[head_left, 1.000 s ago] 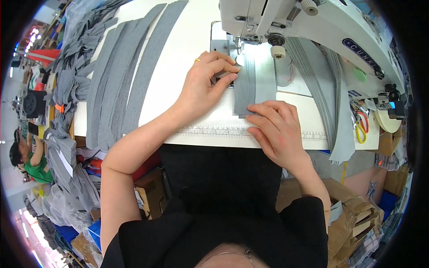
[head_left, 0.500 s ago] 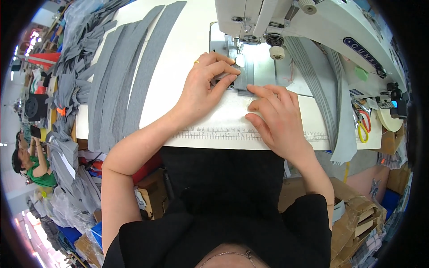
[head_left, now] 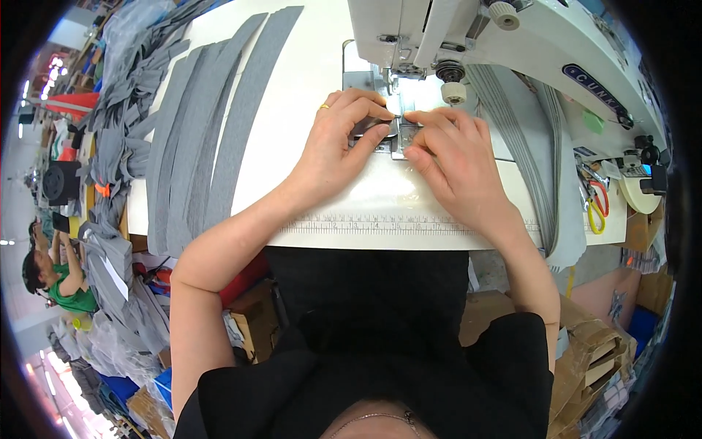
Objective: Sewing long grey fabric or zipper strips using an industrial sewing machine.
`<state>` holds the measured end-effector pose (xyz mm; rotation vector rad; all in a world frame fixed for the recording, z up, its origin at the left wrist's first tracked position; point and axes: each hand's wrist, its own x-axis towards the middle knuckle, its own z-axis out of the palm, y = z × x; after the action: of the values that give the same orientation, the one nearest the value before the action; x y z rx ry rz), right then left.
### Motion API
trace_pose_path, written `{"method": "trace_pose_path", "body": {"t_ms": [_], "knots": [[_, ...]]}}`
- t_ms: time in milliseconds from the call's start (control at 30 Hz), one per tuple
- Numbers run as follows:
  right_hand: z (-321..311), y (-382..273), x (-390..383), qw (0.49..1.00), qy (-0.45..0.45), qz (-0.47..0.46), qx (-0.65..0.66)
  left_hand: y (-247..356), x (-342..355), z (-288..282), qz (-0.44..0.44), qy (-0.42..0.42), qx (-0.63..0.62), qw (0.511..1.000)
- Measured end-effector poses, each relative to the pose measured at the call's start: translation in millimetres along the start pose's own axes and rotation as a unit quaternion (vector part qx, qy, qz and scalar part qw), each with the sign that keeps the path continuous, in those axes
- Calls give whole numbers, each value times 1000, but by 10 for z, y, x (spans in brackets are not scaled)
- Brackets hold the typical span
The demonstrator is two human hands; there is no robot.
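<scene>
My left hand and my right hand lie side by side on the white sewing table, fingertips pressed on a small grey fabric strip at the metal plate under the needle of the white sewing machine. Most of the strip is hidden beneath my fingers. A ring sits on a finger of my left hand. Both hands hold the strip flat right in front of the presser foot.
Several long grey fabric strips lie fanned out at the table's left. More grey strips hang over the right side. A printed ruler runs along the front edge. Scissors lie at the right. Another person sits far left.
Both hands have slid forward toward the needle with the grey strip. The strip, plainly visible before, is now mostly covered by my fingers under the machine head.
</scene>
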<state>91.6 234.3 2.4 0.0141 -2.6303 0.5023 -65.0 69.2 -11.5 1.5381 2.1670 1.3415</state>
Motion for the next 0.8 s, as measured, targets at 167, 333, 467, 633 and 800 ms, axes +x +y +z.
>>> {"method": "trace_pose_path", "body": {"t_ms": [167, 333, 467, 633, 800], "knots": [[45, 91, 116, 1000, -15, 9, -24, -90, 99, -37, -9, -25, 41, 999], [124, 143, 154, 998, -29, 40, -50, -104, 120, -46, -5, -23, 58, 998], [135, 135, 161, 997, -38, 37, -53, -106, 118, -56, -8, -19, 61, 998], [118, 102, 132, 999, -20, 44, -22, -137, 103, -54, -62, -11, -7, 998], [120, 124, 67, 999, -10, 48, -10, -185, 294, -24, -40, 77, 20, 996]]}}
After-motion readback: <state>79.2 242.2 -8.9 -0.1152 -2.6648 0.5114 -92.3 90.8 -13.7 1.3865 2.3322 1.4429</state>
